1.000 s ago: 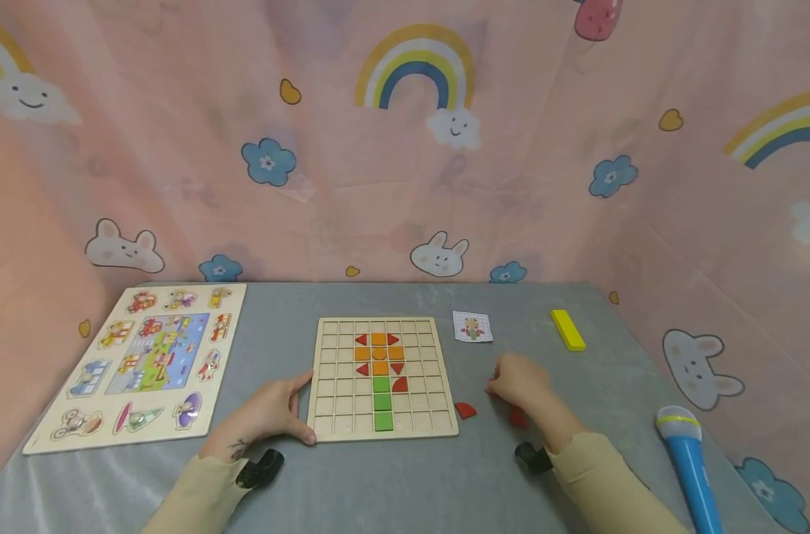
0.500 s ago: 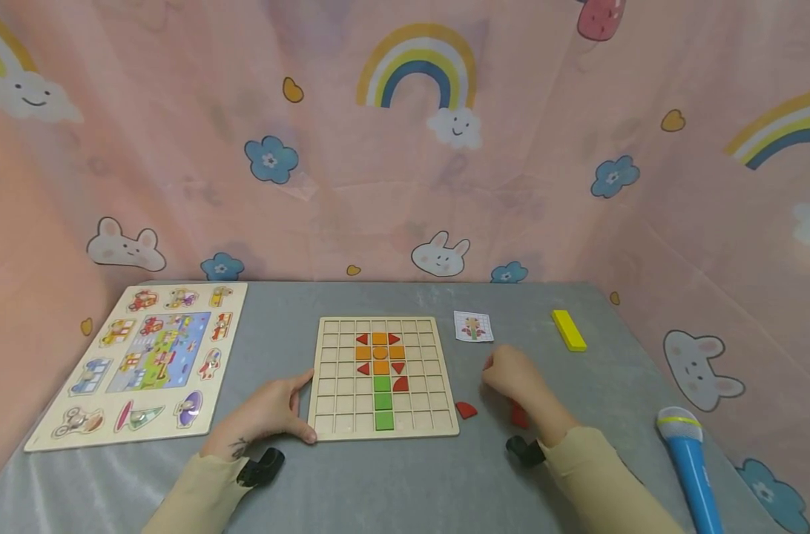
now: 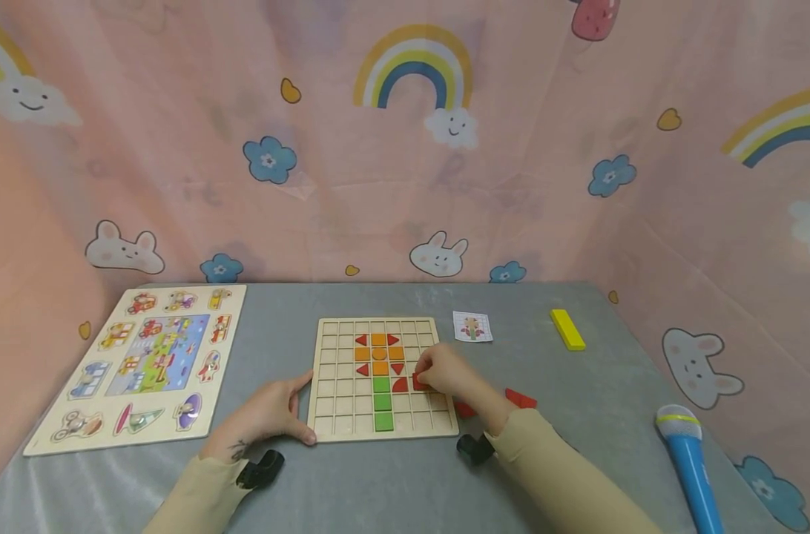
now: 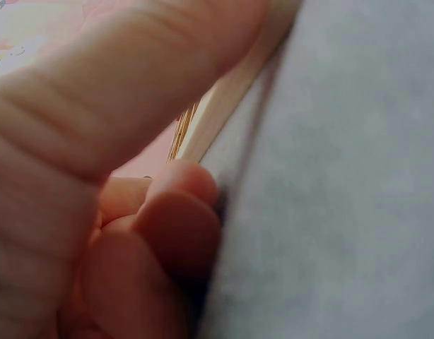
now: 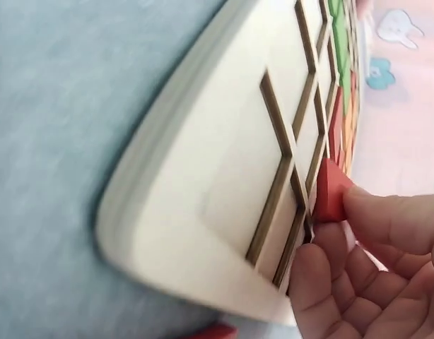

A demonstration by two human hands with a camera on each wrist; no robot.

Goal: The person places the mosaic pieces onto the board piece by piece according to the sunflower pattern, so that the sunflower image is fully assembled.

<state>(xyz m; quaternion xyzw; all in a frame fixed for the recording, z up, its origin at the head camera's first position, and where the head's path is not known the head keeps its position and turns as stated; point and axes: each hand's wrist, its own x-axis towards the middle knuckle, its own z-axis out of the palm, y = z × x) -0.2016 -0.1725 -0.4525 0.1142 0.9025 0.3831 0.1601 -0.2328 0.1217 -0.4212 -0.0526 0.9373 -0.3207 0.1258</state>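
Observation:
A square wooden grid board (image 3: 348,415) lies in the middle of the table. Orange, green and red blocks fill some of its cells, with a green column (image 3: 382,401) running to the near side. My left hand (image 3: 268,411) touches the board's left edge, index finger and thumb spread apart along it. In the left wrist view the thumb (image 4: 146,78) crosses near the edge while other fingers are bent. My right hand (image 3: 448,371) pinches a red block (image 5: 331,189) over the board's right half, beside a red quarter-circle block (image 3: 400,385); its full shape is partly hidden.
Loose red blocks lie right of the board, one near its edge (image 3: 465,409) and some red pieces (image 3: 521,398) beyond the wrist. A small pattern card (image 3: 472,327), a yellow bar (image 3: 568,330) and a blue toy microphone (image 3: 688,460) are farther right. A picture puzzle (image 3: 138,363) lies left.
My right hand has moved left from the loose pieces to the board, carrying a red block. The red pieces it covered now show. My left hand stays at the board's edge.

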